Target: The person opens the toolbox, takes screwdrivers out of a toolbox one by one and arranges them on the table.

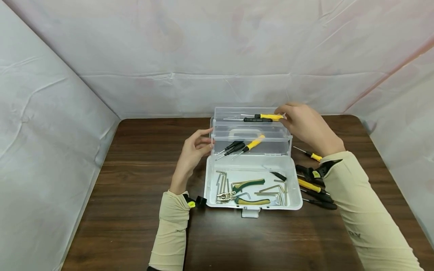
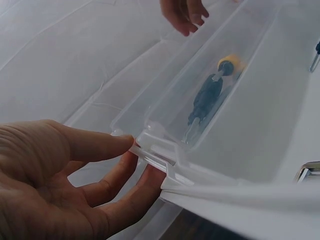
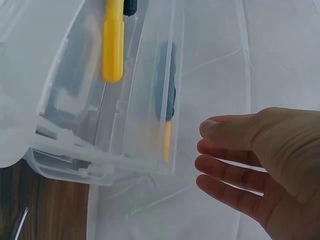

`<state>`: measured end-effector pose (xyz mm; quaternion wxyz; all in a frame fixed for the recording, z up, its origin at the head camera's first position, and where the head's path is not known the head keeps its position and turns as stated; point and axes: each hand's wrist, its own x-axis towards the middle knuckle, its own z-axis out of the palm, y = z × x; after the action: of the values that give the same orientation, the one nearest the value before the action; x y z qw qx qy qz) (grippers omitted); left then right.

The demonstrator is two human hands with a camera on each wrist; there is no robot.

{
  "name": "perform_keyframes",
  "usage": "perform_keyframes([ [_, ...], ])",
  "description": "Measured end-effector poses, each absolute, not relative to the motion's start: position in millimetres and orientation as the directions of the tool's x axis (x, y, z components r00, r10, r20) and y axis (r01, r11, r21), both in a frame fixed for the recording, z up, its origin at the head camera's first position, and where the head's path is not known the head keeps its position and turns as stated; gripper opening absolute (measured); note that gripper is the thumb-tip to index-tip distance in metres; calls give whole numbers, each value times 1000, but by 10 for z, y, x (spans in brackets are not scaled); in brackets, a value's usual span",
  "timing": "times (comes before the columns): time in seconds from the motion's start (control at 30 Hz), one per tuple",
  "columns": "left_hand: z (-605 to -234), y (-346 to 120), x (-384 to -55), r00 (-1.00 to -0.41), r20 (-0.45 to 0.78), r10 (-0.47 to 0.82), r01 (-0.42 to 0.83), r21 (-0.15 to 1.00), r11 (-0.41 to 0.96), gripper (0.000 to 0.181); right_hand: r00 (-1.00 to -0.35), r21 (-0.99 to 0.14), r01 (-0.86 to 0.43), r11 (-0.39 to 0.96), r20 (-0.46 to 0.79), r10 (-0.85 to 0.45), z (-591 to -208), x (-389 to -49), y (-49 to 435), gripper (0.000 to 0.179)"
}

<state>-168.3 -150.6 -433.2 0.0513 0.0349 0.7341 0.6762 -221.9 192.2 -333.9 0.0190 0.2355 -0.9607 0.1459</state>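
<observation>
The toolbox [image 1: 244, 163] stood open, the left hand [image 1: 191, 154] pinching its clear tray [image 1: 276, 147] between thumb and fingers; the right hand [image 1: 307, 127] hovered nearby, fingers relaxed, slightly apart.

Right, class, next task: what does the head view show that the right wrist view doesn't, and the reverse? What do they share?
Only the head view shows the left hand at the trays' left end, and the green-handled pliers and hex keys in the toolbox.

Only the right wrist view reveals a gap between the right hand and the nearest clear tray.

Both show the right hand, clear trays, yellow screwdriver handles and brown table.
</observation>
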Motion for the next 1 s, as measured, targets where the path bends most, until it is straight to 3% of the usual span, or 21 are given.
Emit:
perform_keyframes([
  [0.47, -4313, -1506, -1664, -992, -29, 126, -19, 996, 83, 52, -888, -252, -442, 861, -16, -460, -3380, -2425, 1789, 30],
  [1.0, -4322, -1508, -1634, -992, -31, 126, -21, 997, 80, 52, -867, -238, -469, 851, -60, -494, -3447, -2523, 1745, 32],
])
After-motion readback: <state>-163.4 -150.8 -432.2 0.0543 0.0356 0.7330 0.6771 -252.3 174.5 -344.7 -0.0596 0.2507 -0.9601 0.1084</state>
